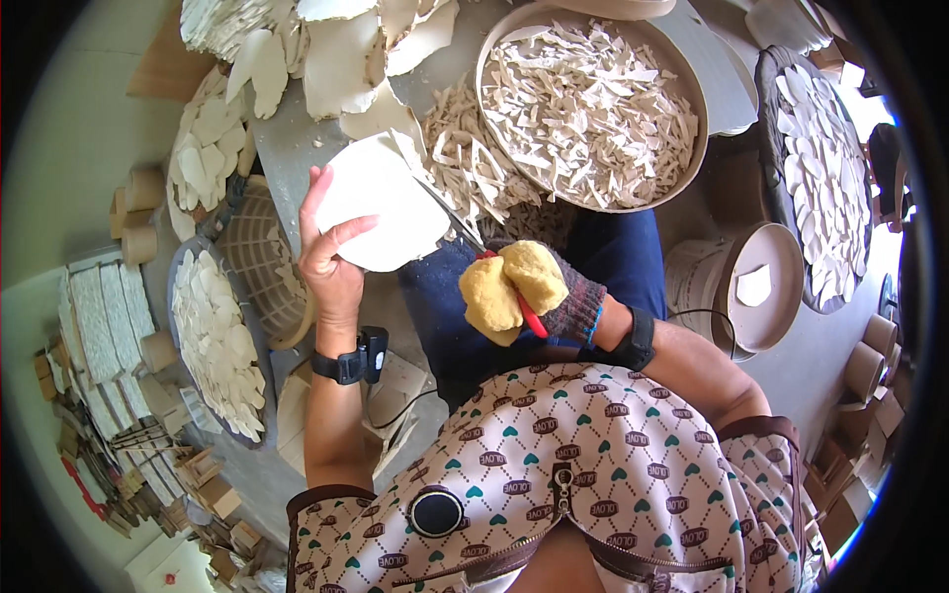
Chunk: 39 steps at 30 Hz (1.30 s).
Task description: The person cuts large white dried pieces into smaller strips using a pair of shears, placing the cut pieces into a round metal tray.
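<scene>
Apparently I'm trimming: my right grip point(571, 301) wraps padded scissors point(534, 318), blades point(457, 219) beside the white sheet point(381, 203) my left grip point(331, 262) pinches by the surface's point(285, 148) edge. Next likely calls for steady snipping. Beyond sits a pan point(695, 89) of scraps point(593, 109).

smooth matt white sheet point(381, 212), thin metal blade point(465, 227), glossy red plastic-looking handle point(532, 318), rough spongy-looking yellow padding point(534, 275), coarse knitted cloth glove point(581, 296), matt, ragged-edged scraps point(593, 109), smooth-walled matt tub point(696, 109), smooth grey counter point(287, 148), plastic-looking lattice basket point(259, 247), printed cloth top point(633, 474), metal zip point(563, 479)
</scene>
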Available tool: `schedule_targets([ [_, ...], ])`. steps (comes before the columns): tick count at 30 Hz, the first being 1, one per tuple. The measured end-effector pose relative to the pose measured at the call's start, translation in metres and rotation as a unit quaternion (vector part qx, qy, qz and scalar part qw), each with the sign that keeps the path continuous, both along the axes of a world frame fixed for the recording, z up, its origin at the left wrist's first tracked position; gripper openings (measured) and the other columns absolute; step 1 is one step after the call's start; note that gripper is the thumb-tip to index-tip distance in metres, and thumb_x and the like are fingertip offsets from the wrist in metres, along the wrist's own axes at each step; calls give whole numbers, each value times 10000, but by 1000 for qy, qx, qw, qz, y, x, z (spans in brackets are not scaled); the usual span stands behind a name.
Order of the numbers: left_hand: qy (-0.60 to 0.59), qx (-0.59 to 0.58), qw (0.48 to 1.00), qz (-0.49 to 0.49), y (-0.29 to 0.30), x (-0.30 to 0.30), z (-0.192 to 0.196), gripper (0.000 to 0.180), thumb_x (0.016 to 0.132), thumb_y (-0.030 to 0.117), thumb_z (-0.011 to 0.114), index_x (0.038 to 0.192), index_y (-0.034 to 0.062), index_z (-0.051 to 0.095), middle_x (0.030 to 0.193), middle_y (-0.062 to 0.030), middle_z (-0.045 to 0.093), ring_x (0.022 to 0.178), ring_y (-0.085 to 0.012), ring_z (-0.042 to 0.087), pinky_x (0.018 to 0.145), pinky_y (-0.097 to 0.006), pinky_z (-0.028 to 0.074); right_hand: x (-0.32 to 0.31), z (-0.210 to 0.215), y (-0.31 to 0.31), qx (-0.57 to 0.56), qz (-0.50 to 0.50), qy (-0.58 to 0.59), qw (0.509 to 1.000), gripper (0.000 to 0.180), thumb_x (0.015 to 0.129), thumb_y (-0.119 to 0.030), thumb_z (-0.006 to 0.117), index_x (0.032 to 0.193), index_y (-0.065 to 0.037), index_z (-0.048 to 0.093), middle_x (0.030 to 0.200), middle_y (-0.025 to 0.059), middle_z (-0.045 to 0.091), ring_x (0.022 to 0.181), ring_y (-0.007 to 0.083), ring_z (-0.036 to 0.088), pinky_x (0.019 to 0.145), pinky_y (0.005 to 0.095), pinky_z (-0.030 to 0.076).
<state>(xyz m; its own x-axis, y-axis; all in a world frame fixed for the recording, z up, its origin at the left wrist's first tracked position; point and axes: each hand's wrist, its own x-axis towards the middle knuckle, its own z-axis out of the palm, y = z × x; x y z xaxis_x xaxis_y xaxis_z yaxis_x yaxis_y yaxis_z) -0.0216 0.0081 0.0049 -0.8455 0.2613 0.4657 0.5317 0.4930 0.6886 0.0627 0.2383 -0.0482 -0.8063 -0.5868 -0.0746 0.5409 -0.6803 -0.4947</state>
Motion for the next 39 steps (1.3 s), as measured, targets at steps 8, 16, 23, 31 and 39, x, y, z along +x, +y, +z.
schedule_targets([
  [8,-194,370,909,21,16,15,-20,178,812,0,557,967,36,635,1210,-131,516,1109,-227,500,946,-349,407,5,-29,-10,6,-70,64,995,264,865,-128,558,1073,31,528,1083,136,571,999,201,569,901,335,454],
  [16,-323,385,858,107,3,9,-8,397,833,47,588,1200,4,442,1118,-96,549,1016,-171,541,875,-323,450,2,-22,23,17,30,-61,998,240,859,-87,567,1079,0,529,1032,75,594,962,165,586,871,298,474],
  [23,-328,407,848,90,21,14,7,631,824,-8,568,1354,41,229,1168,-135,521,1054,-198,534,885,-325,468,4,-16,27,366,-2,222,904,196,815,-104,631,991,-34,580,992,69,617,907,125,596,813,278,493],
  [31,-357,378,851,66,29,20,3,635,822,-35,552,1360,16,220,1186,-161,510,1035,-196,553,877,-317,476,4,-17,21,315,-18,144,938,178,842,-99,596,986,2,569,983,92,614,909,179,613,826,313,506],
  [39,-336,347,873,66,27,17,1,615,823,-47,538,1354,-8,229,1205,-160,500,1050,-192,542,901,-313,455,6,-19,19,50,-14,-15,999,204,843,-107,597,1010,8,574,987,100,617,910,183,614,825,310,507],
])
